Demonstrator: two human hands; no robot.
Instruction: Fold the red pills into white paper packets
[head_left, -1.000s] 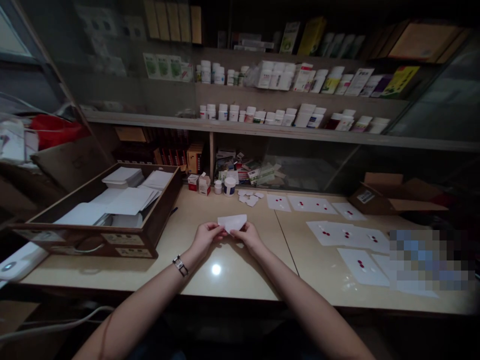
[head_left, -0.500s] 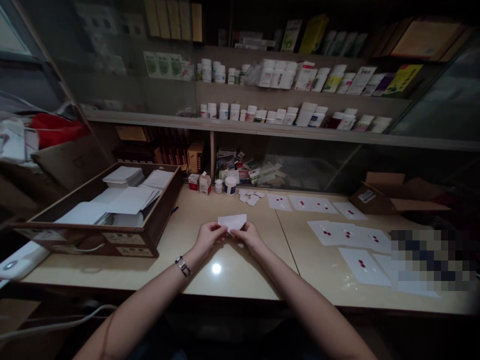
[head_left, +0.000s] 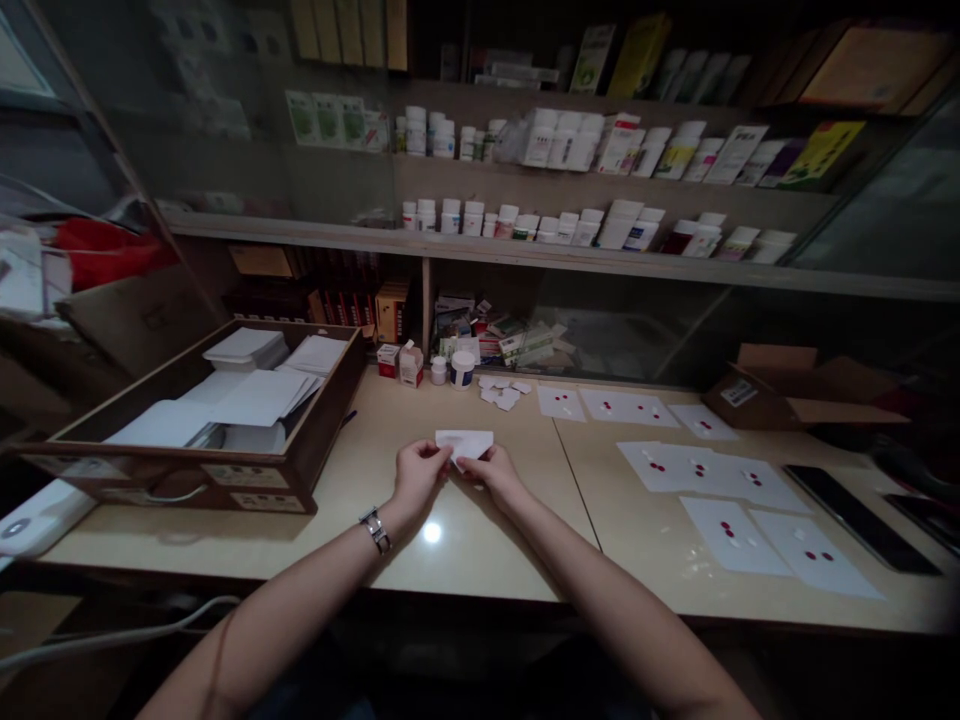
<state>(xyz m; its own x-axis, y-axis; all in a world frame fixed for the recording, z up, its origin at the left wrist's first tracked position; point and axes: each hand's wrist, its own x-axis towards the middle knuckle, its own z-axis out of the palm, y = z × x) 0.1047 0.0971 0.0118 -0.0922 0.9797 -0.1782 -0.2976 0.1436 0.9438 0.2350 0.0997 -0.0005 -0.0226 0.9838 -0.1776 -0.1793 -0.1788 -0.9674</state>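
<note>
A small folded sheet of white paper (head_left: 466, 440) is held up over the middle of the table, its wide edge at the top. My left hand (head_left: 420, 475) pinches its lower left side between thumb and fingers. On the lower right side my right hand (head_left: 491, 472) grips the same paper, thumb on the near face. Whether anything lies inside the fold is hidden. To the right, white paper sheets (head_left: 731, 540) lie in rows, with red and white tablets (head_left: 727, 529) on them.
A wooden drawer (head_left: 304, 470) of white paper stands at left. Behind my hands are small boxes (head_left: 411, 365), a white jar (head_left: 462, 370) and torn white pieces (head_left: 504, 393). A black phone (head_left: 861, 517) and an open carton (head_left: 765, 395) lie at right. Shelves of medicine bottles (head_left: 621, 225) rise behind.
Both hands stay on the folded paper with only slight finger and wrist shifts. The view has moved a little. The things on the table stay where they were.
</note>
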